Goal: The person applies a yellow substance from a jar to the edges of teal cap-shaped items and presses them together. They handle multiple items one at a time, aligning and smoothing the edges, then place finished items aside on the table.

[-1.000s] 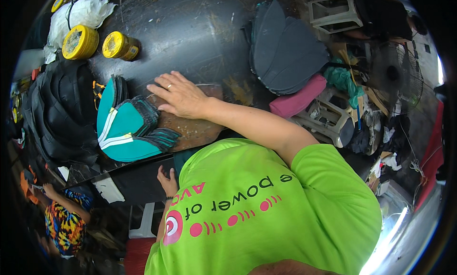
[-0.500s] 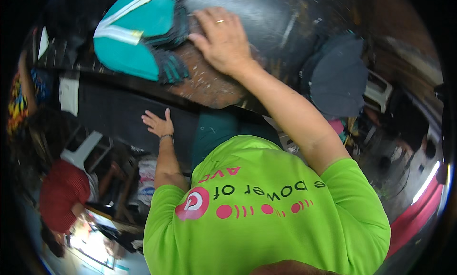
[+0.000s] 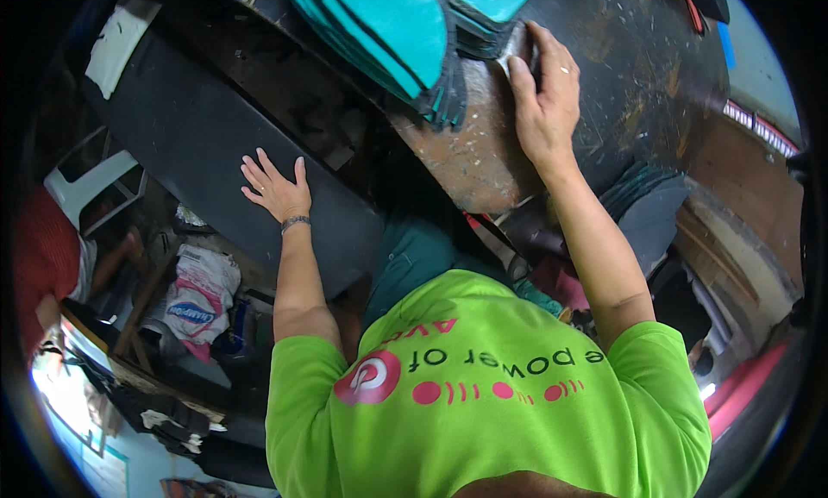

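My left hand (image 3: 276, 190) is held out with its fingers spread and nothing in it. Behind it lies a long black panel (image 3: 207, 119); whether the hand touches it I cannot tell. My right hand (image 3: 549, 106) is over the worn dark table (image 3: 621, 110), thumb and fingers curled at a small greyish, shiny thing (image 3: 516, 48) whose kind is unclear. Just left of that hand sits a stack of teal cut pieces (image 3: 388, 37) with black edges, partly beyond the table's edge. A second teal stack (image 3: 492, 0) adjoins it at the top.
Dark grey flat pieces (image 3: 647, 209) are stacked right of my right forearm. At the left are a pale plastic stool (image 3: 90, 183), a person in a red top (image 3: 39, 248) and a white printed sack (image 3: 203, 295). A red-handled tool (image 3: 693, 13) lies at the table's far right.
The view has swung to the left, so the table and teal stacks appear farther right. My right hand has gone from lying flat to curling at the greyish thing. My left hand stays spread.
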Motion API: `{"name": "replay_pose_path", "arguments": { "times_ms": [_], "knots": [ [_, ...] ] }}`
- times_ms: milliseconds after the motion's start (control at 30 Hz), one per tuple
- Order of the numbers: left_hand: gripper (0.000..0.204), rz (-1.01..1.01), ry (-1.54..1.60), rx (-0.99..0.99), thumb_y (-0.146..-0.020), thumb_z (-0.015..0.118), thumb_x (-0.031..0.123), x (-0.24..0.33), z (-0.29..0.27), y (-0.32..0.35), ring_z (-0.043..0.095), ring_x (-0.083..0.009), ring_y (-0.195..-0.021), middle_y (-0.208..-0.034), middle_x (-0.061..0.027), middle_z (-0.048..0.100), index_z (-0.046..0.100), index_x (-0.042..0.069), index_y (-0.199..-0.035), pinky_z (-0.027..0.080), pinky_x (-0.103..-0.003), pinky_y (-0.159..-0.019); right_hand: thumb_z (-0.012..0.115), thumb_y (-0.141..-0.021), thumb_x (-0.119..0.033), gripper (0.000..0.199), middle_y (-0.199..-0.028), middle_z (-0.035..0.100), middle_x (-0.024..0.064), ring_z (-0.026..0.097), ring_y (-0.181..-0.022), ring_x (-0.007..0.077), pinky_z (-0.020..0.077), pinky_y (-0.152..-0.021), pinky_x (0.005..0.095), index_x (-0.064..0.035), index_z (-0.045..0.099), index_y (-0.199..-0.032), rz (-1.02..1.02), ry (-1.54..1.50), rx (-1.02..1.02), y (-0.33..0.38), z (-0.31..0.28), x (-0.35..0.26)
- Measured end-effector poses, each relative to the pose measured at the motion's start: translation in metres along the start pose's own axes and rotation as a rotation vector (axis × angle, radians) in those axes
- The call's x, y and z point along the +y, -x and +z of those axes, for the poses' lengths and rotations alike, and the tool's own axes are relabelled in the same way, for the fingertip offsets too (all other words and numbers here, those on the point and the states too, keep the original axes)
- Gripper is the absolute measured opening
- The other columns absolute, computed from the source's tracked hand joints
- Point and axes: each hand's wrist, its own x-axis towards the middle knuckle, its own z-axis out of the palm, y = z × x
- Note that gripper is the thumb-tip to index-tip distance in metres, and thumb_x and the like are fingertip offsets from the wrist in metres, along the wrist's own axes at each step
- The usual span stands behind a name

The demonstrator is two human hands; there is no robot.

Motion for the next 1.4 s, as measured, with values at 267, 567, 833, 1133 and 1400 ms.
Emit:
{"name": "replay_pose_path", "arguments": {
  "times_ms": [267, 567, 833, 1133, 1400],
  "knots": [
    [0.083, 0.022, 0.050, 0.103, -0.094, 0.058, 0.062, 0.002, 0.002, -0.005, 0.021, -0.0349, -0.154, -0.165, -0.0183, 0.025, 0.035, 0.013, -0.157, 0.016, -0.064, -0.119, 0.059, -0.101, -0.040, 0.054, -0.137, 0.059, 0.0181, 0.053, -0.129, 0.0343, 0.0383, -0.112, 0.0433, -0.0077, 0.054, -0.143, -0.008, 0.038, -0.020, 0.007, 0.001, 0.005],
    [0.079, 0.030, 0.080, 0.155, -0.097, 0.055, 0.059, 0.000, 0.010, 0.001, 0.024, -0.0363, -0.152, -0.164, -0.0179, 0.028, 0.035, 0.013, -0.157, 0.018, -0.063, -0.118, 0.054, -0.104, -0.040, 0.053, -0.143, 0.057, 0.0190, 0.050, -0.134, 0.0341, 0.0361, -0.114, 0.0409, -0.0082, 0.052, -0.146, -0.034, 0.026, -0.071, 0.002, 0.001, 0.021],
    [0.070, 0.134, 0.213, 0.207, -0.097, 0.059, 0.053, -0.013, 0.014, 0.003, 0.028, -0.0339, -0.151, -0.162, -0.0156, 0.034, 0.041, 0.017, -0.154, 0.021, -0.062, -0.117, 0.059, -0.101, -0.026, 0.040, -0.125, 0.065, 0.0201, 0.060, -0.117, 0.0349, 0.0455, -0.102, 0.0406, -0.0013, 0.060, -0.133, -0.086, 0.027, 0.034, -0.004, 0.007, 0.032],
    [0.069, -0.121, -0.028, 0.134, -0.097, 0.054, 0.061, -0.123, -0.003, 0.005, 0.027, -0.0369, -0.150, -0.162, -0.0106, 0.034, 0.039, 0.027, -0.155, 0.024, -0.075, -0.109, 0.056, -0.104, -0.031, 0.046, -0.135, 0.062, 0.0162, 0.059, -0.124, 0.0294, 0.0429, -0.108, 0.0393, -0.0083, 0.055, -0.143, -0.103, -0.096, 0.032, -0.001, -0.010, -0.014],
    [0.067, -0.044, -0.084, 0.274, -0.099, 0.050, 0.060, -0.124, 0.006, 0.008, 0.028, -0.0350, -0.150, -0.161, -0.0093, 0.035, 0.038, 0.025, -0.156, 0.029, -0.068, -0.110, 0.075, -0.083, -0.016, 0.036, -0.106, 0.069, 0.0122, 0.066, -0.099, 0.0276, 0.0492, -0.097, 0.0435, -0.0064, 0.071, -0.118, -0.525, -0.439, -0.392, 0.143, 0.066, -0.146]
  ]
}}
